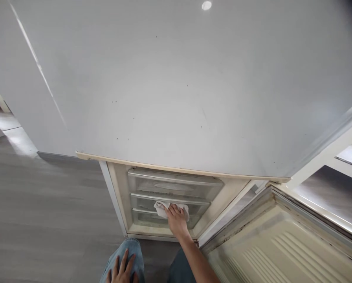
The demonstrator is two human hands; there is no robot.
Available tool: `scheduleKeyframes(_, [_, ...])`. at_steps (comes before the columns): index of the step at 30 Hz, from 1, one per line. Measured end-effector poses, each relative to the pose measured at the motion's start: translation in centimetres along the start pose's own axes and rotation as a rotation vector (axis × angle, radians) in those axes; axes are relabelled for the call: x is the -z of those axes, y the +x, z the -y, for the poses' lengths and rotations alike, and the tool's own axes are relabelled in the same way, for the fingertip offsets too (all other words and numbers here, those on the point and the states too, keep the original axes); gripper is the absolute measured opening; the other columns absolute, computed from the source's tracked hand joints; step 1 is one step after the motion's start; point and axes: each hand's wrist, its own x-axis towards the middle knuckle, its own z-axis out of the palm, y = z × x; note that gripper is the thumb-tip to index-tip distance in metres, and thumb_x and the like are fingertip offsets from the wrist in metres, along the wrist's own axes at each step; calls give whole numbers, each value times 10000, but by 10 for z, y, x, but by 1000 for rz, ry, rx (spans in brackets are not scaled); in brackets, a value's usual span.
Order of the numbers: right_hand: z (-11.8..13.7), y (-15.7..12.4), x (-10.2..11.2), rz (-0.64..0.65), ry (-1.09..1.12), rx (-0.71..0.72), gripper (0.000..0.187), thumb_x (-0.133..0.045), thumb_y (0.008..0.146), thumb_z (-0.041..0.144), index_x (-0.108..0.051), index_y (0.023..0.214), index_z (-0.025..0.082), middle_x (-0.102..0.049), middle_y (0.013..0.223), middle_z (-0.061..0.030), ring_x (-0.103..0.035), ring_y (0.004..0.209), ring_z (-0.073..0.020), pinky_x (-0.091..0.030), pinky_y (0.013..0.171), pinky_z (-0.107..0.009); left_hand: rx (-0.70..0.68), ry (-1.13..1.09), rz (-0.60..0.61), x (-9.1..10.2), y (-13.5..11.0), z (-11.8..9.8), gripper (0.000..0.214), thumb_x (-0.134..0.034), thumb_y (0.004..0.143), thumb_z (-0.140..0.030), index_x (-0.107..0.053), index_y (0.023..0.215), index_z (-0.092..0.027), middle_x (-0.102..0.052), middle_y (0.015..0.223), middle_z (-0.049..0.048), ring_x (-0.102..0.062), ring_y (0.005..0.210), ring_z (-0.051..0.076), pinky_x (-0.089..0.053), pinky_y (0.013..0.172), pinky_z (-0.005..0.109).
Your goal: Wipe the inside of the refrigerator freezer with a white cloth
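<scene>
Fingers (124,261) of the left hand (121,272) are spread flat on the jeans knee (134,251) right at the bottom, so that one's just resting. Further out, the right hand (176,221) has its fingers close together over a white cloth (162,208), pressing it on the clear freezer drawers (173,184) about where the middle one meets the lowest. Freezer door (282,251) hangs open on the right, and the grey upper door (178,98) above is closed.
</scene>
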Motion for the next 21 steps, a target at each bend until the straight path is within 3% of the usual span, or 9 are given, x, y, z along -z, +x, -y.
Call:
scheduleKeyframes(5, [-13, -22, 7, -186, -28, -46, 512, -365, 910, 98, -509, 1350, 316, -601, 1298, -35, -511, 1222, -204, -340, 1033, -396, -10, -8, -25, -3, 0, 5, 588, -330, 828, -398, -356, 1412, -339, -223, 1577, -55, -176, 1457, 323, -251, 1127, 534])
scheduleKeyframes(9, [5, -27, 3, -234, -23, -72, 550, -308, 915, 83, -439, 1404, 300, -532, 1381, -27, -448, 1290, -222, -293, 1072, -440, -8, -19, -30, -6, -1, 9, 597, -325, 824, -386, -347, 1418, -332, -218, 1579, -52, -155, 1461, 325, -225, 1135, 540])
scheduleKeyframes(13, [46, -10, -14, -142, 61, 19, 556, -329, 930, 145, -334, 1458, 317, -476, 1433, -18, -388, 1339, -249, -265, 1095, -482, -15, -2, -72, -6, -4, 6, 606, -326, 812, -364, -367, 1414, -306, -219, 1580, -36, -148, 1460, 336, -212, 1136, 547])
scheduleKeyframes(16, [77, 12, -28, -56, 119, 68, 507, -364, 949, 231, -359, 1445, 334, -503, 1411, -24, -445, 1288, -257, -296, 1082, -484, -24, 15, -64, -2, -7, 3, 607, -322, 812, -376, -370, 1413, -307, -224, 1578, -32, -158, 1458, 338, -212, 1137, 551])
scheduleKeyframes(21, [107, 48, -37, 111, 175, 325, 511, -318, 975, 225, -269, 1477, 307, -433, 1465, 11, -504, 1221, -162, -321, 1095, -417, -16, -5, -34, 2, -9, 3, 607, -314, 819, -427, -359, 1415, -322, -226, 1577, -44, -171, 1456, 327, -231, 1140, 537])
